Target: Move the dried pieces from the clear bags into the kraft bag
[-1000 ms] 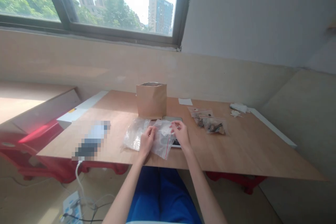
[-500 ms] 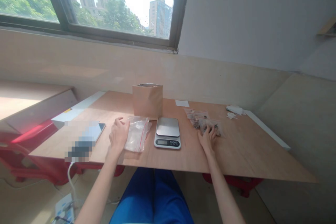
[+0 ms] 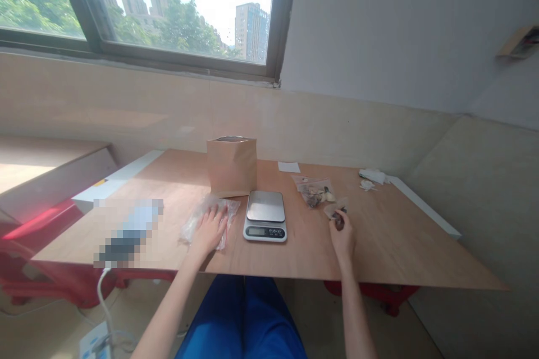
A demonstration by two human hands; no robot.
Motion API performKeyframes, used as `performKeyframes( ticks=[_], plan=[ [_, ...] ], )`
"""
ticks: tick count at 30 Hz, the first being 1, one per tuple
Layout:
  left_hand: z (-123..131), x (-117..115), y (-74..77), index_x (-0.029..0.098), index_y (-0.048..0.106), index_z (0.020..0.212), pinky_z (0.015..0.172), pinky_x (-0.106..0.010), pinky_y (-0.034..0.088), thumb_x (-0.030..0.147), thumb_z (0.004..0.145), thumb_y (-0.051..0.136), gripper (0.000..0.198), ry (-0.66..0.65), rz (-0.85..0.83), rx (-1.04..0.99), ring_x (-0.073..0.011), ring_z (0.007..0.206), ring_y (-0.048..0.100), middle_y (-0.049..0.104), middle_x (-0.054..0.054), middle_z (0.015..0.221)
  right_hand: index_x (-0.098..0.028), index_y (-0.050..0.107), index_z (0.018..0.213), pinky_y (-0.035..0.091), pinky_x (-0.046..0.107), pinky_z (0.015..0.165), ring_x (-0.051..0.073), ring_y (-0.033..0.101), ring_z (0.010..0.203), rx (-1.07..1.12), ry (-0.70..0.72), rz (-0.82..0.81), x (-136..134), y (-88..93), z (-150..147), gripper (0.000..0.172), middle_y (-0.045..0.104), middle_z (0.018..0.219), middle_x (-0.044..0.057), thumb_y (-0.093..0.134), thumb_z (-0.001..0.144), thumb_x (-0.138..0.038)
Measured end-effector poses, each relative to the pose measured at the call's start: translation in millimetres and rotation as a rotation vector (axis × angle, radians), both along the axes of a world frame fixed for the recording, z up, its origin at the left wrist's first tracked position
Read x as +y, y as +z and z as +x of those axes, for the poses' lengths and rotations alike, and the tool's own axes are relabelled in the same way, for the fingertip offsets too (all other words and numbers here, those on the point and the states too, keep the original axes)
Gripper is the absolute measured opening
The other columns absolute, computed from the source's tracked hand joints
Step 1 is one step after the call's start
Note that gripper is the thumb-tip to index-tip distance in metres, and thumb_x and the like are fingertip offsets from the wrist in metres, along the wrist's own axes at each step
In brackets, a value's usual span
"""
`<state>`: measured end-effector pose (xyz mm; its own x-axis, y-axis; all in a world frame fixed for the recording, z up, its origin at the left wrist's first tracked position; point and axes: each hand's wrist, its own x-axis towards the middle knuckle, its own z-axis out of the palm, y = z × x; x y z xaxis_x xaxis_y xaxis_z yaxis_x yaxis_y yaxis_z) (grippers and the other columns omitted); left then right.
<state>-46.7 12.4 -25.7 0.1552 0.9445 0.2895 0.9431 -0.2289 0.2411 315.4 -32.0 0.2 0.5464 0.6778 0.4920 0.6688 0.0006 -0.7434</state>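
The right hand (image 3: 343, 237) partly hides its bag (image 3: 332, 210).

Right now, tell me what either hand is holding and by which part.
The right hand grips a dark-filled clear bag, apparently by its near, filled part. The left hand lies spread on clear plastic, with no grip visible.

plain workroom: wooden table (image 3: 307, 258), digital scale (image 3: 265, 215), plastic bags (image 3: 189, 225), red seats (image 3: 42, 221)
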Motion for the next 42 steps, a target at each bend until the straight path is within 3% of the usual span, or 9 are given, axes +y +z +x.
performKeyframes(
  ticks=[3, 7, 11, 13, 18, 25, 31, 37, 42],
  plan=[
    [2, 0, 10.3, 0.015, 0.055, 0.115, 0.1, -0.048, 0.028, 0.024, 0.086, 0.035, 0.037, -0.049, -0.034, -0.072, -0.0293, 0.121, 0.042, 0.052, -0.018, 0.125, -0.014, 0.058, 0.1, 0.045, 0.036, 0.076, 0.024, 0.059, 0.087, 0.243, -0.073, 0.102, -30, 21.8, -21, 0.038, 0.063, 0.099, 0.015, 0.046, 0.072, -0.037],
    [33, -24, 52.5, 0.017, 0.052, 0.117, 0.103, -0.045, 0.027, 0.029, 0.088, 0.033, 0.037, -0.076, -0.016, -0.408, -0.0248, 0.122, 0.042, 0.052, -0.013, 0.126, -0.014, 0.058, 0.094, 0.045, 0.033, 0.076, 0.022, 0.059, 0.086, 0.532, -0.132, 0.201, -53, 45.0, -59, 0.037, 0.064, 0.096, 0.012, 0.045, 0.072, -0.041],
    [74, -66, 90.5, 0.023, 0.044, 0.124, 0.097, -0.033, 0.035, 0.04, 0.086, 0.039, 0.042, -0.343, -0.125, -0.736, -0.0194, 0.118, 0.045, 0.049, -0.007, 0.129, -0.015, 0.059, 0.083, 0.047, 0.031, 0.069, 0.02, 0.061, 0.075, 0.807, 0.108, 0.08, -56, 53.6, -94, 0.035, 0.066, 0.077, 0.005, 0.043, 0.071, -0.044],
    [86, -81, 99.4, 0.024, 0.048, 0.12, 0.084, -0.03, 0.042, 0.043, 0.083, 0.046, 0.042, -0.406, -0.22, -0.82, -0.0183, 0.098, 0.054, 0.056, -0.007, 0.115, -0.017, 0.059, 0.081, 0.048, 0.03, 0.064, 0.019, 0.061, 0.066, 0.915, 0.238, -0.036, -57, 55.5, -109, 0.034, 0.065, 0.067, 0.002, 0.042, 0.072, -0.044],
    [92, -90, 93.8, 0.018, 0.052, 0.087, 0.052, -0.022, 0.032, 0.048, 0.079, 0.05, 0.031, -0.37, -0.444, -1.012, -0.0096, 0.053, 0.041, 0.043, 0.005, 0.056, -0.017, 0.059, 0.076, 0.048, 0.028, 0.058, 0.018, 0.061, 0.061, 0.977, 0.242, -0.087, -57, 54.3, -129, 0.036, 0.063, 0.063, 0.001, 0.046, 0.072, -0.05],
    [90, -96, 83.1, 0.018, 0.044, 0.069, 0.057, -0.021, 0.036, 0.056, 0.072, 0.053, 0.039, -0.307, -0.698, -1.333, -0.0088, 0.058, 0.043, 0.043, 0.005, 0.06, -0.017, 0.057, 0.086, 0.048, 0.029, 0.063, 0.021, 0.062, 0.073, 0.861, 0.289, -0.128, -52, 46.0, -142, 0.05, 0.065, 0.081, 0.007, 0.036, 0.077, -0.062],
    [98, -99, 83.2, 0.019, 0.038, 0.067, 0.039, -0.017, 0.028, 0.054, 0.076, 0.049, 0.038, -0.207, -0.473, -1.413, -0.0047, 0.04, 0.033, 0.033, 0.009, 0.05, -0.017, 0.042, 0.097, 0.045, 0.03, 0.067, 0.017, 0.054, 0.072, 0.505, 0.133, 0.054, -52, 44.6, -158, 0.046, 0.055, 0.093, 0.01, 0.048, 0.075, -0.057],
    [99, -100, 80.3, 0.022, 0.033, 0.069, 0.026, -0.016, 0.019, 0.057, 0.075, 0.048, 0.039, -0.096, -0.488, -1.449, -0.0055, 0.027, 0.03, 0.034, 0.011, 0.04, -0.021, 0.04, 0.07, 0.04, 0.022, 0.051, 0.012, 0.048, 0.052, 0.553, 0.846, -0.237, -67, 66.1, -173, 0.03, 0.046, 0.057, -0.005, 0.039, 0.086, -0.047],
    [93, -101, 82.0, 0.022, 0.037, 0.071, 0.027, -0.016, 0.02, 0.059, 0.073, 0.048, 0.039, -0.054, -0.511, -1.409, -0.0059, 0.028, 0.031, 0.033, 0.011, 0.036, -0.021, 0.038, 0.069, 0.039, 0.022, 0.055, 0.011, 0.047, 0.054, 0.471, 0.915, -0.302, -69, 63.7, -173, 0.029, 0.045, 0.058, -0.005, 0.038, 0.088, -0.043]
  ],
)
